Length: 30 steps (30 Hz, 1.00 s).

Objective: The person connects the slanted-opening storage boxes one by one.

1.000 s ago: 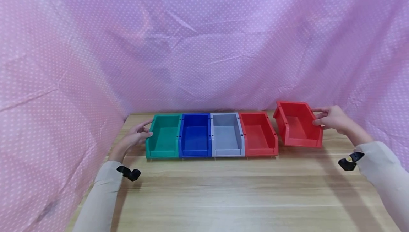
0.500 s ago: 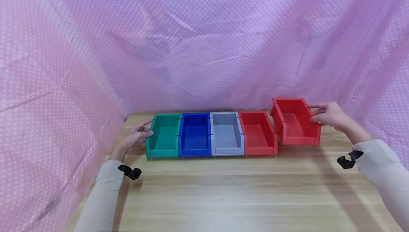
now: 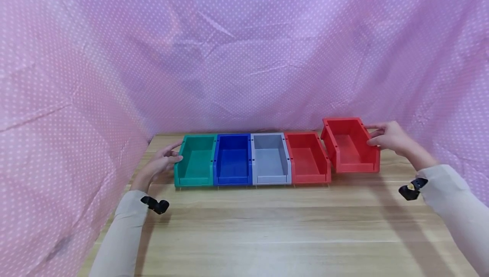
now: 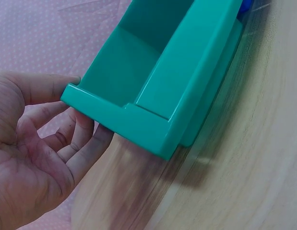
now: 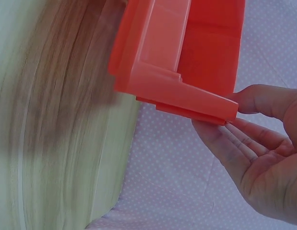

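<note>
Side by side on the table stand a green storage bin (image 3: 197,160), a blue bin (image 3: 233,160), a grey bin (image 3: 271,160) and a red bin (image 3: 307,160). My left hand (image 3: 163,162) grips the green bin's outer side wall, thumb on the rim and fingers behind the wall in the left wrist view. A second red bin (image 5: 160,86) is pinched at its right wall by my right hand (image 5: 268,143). In the head view it sits tilted, raised above the table, its left side overlapping the end of the row. All the bins look empty inside.
The wooden table (image 3: 244,234) stretches in front of the row. A pink dotted curtain (image 3: 244,56) hangs close behind the bins and along both sides. Black wrist cameras sit on both sleeves.
My right hand has moved the raised red bin leftward and slightly back, closer to the row's red bin. The left hand keeps its grip on the green bin.
</note>
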Available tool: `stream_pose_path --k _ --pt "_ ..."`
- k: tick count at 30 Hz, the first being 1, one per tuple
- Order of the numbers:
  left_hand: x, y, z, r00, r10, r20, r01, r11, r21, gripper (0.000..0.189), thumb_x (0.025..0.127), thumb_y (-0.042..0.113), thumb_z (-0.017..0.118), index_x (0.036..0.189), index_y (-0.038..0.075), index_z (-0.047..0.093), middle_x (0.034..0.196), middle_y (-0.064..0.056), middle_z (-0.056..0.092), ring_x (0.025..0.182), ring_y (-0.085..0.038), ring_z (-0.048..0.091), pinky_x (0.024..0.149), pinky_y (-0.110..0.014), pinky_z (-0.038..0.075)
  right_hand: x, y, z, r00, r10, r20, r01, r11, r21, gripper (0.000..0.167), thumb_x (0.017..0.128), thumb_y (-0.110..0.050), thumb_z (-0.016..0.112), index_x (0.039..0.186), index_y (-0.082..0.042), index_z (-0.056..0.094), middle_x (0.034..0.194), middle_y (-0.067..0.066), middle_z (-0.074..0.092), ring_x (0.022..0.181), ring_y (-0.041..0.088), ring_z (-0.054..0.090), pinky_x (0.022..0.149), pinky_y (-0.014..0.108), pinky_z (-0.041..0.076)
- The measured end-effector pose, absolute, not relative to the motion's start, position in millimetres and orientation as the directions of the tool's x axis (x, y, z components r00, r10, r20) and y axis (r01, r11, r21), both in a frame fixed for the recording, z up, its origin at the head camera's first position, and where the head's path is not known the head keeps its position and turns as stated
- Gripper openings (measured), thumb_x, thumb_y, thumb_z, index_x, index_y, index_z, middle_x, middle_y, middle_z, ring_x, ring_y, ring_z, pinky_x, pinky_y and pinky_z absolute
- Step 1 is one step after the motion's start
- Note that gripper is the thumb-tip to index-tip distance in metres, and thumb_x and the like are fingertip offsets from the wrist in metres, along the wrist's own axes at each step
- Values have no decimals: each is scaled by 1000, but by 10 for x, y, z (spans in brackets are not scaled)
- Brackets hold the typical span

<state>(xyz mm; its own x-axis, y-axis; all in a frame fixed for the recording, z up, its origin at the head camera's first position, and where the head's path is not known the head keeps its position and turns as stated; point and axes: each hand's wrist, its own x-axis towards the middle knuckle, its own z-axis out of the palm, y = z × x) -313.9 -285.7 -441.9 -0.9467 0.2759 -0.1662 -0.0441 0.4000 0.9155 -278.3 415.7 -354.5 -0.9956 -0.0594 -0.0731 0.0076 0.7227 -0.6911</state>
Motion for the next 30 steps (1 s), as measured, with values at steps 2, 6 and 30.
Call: stream_pose_path --k 2,6,30 --pt "-3146 -2871 -4435 -946 281 -163 -42 391 919 72 105 17 58 165 18 18 114 -5 40 105 -16 49 94 -30 51 -2793 4146 -3545 -995 -66 -75 4 723 -690 58 92 3 64 142 21 41 115 42 64 79 15 73 69 39 63" --pt "-3165 -2890 -4467 -945 289 -156 -39 373 927 73 104 17 59 165 18 19 112 -4 41 101 -13 50 84 -23 52 -2816 4129 -3541 -994 -78 -82 0 726 -688 58 92 4 64 141 22 41 114 42 64 79 18 74 68 39 63" --pt "-3153 -2883 -4491 -949 273 -159 -30 422 906 71 105 22 58 165 19 19 124 -6 43 108 -15 51 96 -32 48 -2856 4105 -3566 -980 -146 -135 -22 756 -654 60 93 4 64 141 26 37 115 44 62 88 33 73 69 42 63"
